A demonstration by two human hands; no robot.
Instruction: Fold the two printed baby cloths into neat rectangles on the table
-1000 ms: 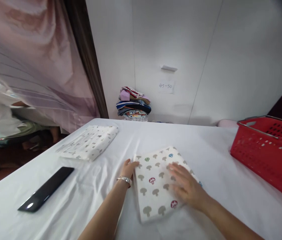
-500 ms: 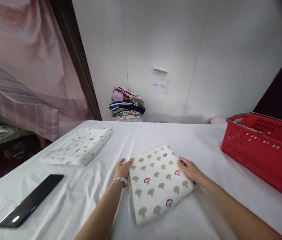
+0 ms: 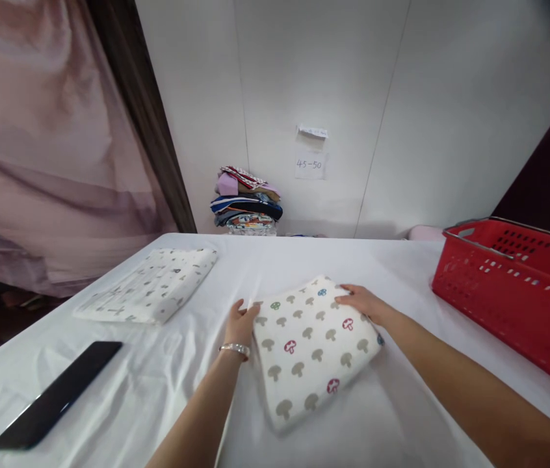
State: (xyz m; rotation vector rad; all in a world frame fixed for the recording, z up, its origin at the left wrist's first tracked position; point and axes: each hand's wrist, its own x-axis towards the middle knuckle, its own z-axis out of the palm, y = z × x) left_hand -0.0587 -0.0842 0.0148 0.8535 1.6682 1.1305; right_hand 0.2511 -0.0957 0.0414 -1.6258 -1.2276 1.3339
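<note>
Table (image 3: pixel 377 263) white-covered, creased at left. Mushroom cloth (image 3: pixel 307 338) folded, on table front, near middle. Left hand (image 3: pixel 240 325) grasping its left edge; right hand (image 3: pixel 363 303) grasping far right edge. Leftward: patterned cloth (image 3: pixel 153 286), black slab (image 3: pixel 58 396). Right: red basket (image 3: pixel 509 318). Beyond table: fabric stack (image 3: pixel 246 207), pale wall (image 3: pixel 328 65), paper (image 3: pixel 310 166) reading "45-50". Pink curtain (image 3: pixel 51 130) far left.
</note>
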